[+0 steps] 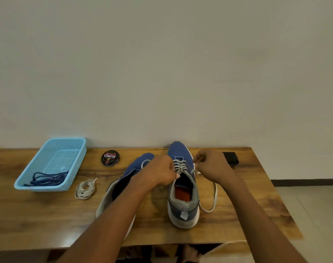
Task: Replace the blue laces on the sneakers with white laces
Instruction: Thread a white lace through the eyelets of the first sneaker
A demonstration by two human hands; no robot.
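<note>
Two blue sneakers sit on a wooden table, toes pointing to the far wall. On the right sneaker a white lace already crosses the eyelets, and one loose end of it loops over the table to the right of the heel. The left hand rests curled at the left side of this shoe's tongue, fingertips pinching at the lace by the top eyelets. The right hand is just right of the shoe, its thumb and fingers pinched on a strand of the same lace. The left sneaker lies tilted beside it, partly hidden under the left forearm; a pale lace loop shows near its toe. Left of the shoes a coiled spare white lace lies on the wood. Further left stands a light blue basket with the blue laces heaped at its near end. A round polish tin marked Cherry sits at the far edge, between basket and shoes. Behind the right hand a small black object lies on the table.
</note>
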